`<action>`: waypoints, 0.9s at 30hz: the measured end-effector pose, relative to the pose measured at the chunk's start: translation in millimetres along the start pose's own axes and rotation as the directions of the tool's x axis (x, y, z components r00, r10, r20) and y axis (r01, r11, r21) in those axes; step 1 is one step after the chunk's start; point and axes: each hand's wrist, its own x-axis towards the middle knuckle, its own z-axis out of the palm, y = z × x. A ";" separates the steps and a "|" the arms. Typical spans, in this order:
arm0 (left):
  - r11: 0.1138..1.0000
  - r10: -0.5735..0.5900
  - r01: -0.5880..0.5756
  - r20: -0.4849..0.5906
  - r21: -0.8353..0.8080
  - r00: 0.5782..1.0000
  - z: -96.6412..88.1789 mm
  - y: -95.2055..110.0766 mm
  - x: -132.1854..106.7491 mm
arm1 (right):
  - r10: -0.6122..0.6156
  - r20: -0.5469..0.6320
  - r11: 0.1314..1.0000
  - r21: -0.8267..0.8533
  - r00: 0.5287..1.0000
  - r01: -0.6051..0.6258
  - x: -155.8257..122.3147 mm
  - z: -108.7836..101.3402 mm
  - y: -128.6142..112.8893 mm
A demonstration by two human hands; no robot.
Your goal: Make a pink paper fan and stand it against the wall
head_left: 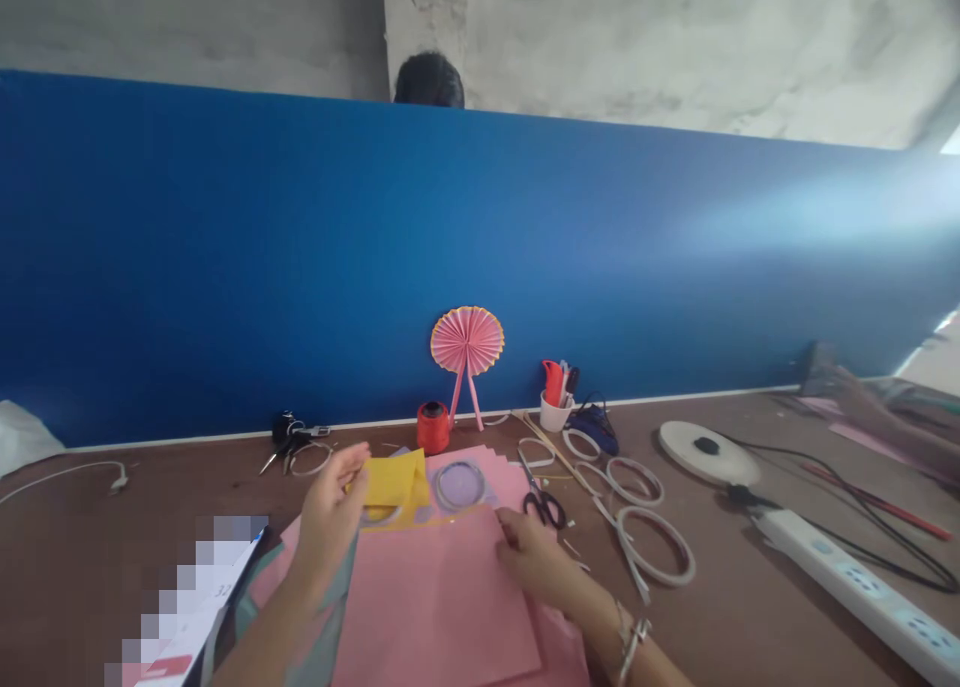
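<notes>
My left hand is raised over the table, its fingers closed on the edge of a folded yellow paper. My right hand rests on the right edge of a pink paper sheet, fingers curled and pinching its edge. The pink sheet lies on top of a stack of more pink paper. A roll of clear tape sits just beyond the yellow paper. Black-handled scissors lie close to my right hand.
A pink paper fan leans on the blue partition. A red spool, keys, a white cup of pens, several white tape rings, a power strip, a round white lamp base. A person's head shows behind the partition.
</notes>
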 end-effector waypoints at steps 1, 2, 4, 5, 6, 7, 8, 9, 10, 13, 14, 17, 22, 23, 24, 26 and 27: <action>0.991 0.059 -0.074 0.133 0.109 0.989 5.5 -0.1 -8.1 | -0.019 0.001 0.996 -0.085 1.000 0.019 -2.0 3.0 -1.6; 0.967 0.108 -0.163 0.263 0.195 0.959 11.6 0.3 -17.8 | -0.035 0.006 0.985 -0.166 0.999 0.035 -4.3 5.4 -4.1; 0.868 0.214 -0.416 0.553 0.270 0.805 24.0 1.9 -39.5 | -0.054 0.026 0.948 -0.312 0.998 0.060 -8.9 8.1 -10.1; 0.808 0.238 -0.521 0.655 0.276 0.717 29.6 2.6 -50.3 | -0.061 0.037 0.926 -0.370 0.997 0.070 -10.7 8.7 -12.9; 0.755 0.219 -0.589 0.736 0.289 0.641 34.4 2.9 -60.3 | -0.065 0.044 0.906 -0.417 0.997 0.077 -11.9 8.9 -15.1; 0.709 0.182 -0.636 0.792 0.304 0.583 38.4 2.9 -69.1 | -0.066 0.046 0.888 -0.453 0.997 0.080 -12.4 8.8 -16.4; 0.674 0.133 -0.663 0.830 0.325 0.542 41.5 2.5 -76.4 | -0.065 0.040 0.873 -0.481 0.997 0.076 -12.3 8.5 -16.8; 0.650 0.089 -0.672 0.843 0.355 0.530 43.8 1.9 -82.2 | -0.062 0.023 0.864 -0.500 0.998 0.065 -11.6 8.0 -16.1; 0.631 0.056 -0.678 0.850 0.377 0.524 45.4 1.2 -86.4 | -0.058 -0.004 0.857 -0.512 0.998 0.048 -10.5 7.3 -14.7; 0.615 0.042 -0.702 0.874 0.359 0.485 47.2 -1.3 -91.8 | -0.082 -0.121 0.854 -0.521 0.989 0.007 -6.3 4.8 -8.3; 0.616 0.046 -0.705 0.877 0.351 0.478 47.2 -2.1 -92.0 | -0.105 -0.158 0.855 -0.519 0.982 0.008 -5.2 3.9 -6.2; 0.631 0.097 -0.697 0.857 0.340 0.507 46.9 -4.0 -88.7 | -0.180 -0.206 0.858 -0.512 0.962 0.051 -3.1 1.7 -1.9; 0.591 0.197 -0.591 0.611 0.550 0.766 40.5 -10.4 -65.0 | -0.218 -0.190 0.868 -0.487 0.957 0.101 -2.0 0.7 0.9; 0.560 0.201 -0.563 0.560 0.608 0.804 38.0 -13.8 -58.3 | -0.217 -0.198 0.867 -0.489 0.956 0.095 -1.7 0.3 1.2; 0.529 0.202 -0.540 0.521 0.655 0.830 35.4 -18.2 -51.6 | -0.215 -0.209 0.865 -0.495 0.954 0.086 -1.3 -0.6 1.5; 0.478 0.189 -0.519 0.494 0.709 0.849 30.9 -29.2 -40.2 | -0.209 -0.249 0.856 -0.515 0.946 0.054 -0.4 -3.7 2.7; 0.463 0.185 -0.512 0.486 0.724 0.854 29.0 -34.7 -35.9 | -0.203 -0.278 0.846 -0.533 0.939 0.025 0.1 -5.9 3.7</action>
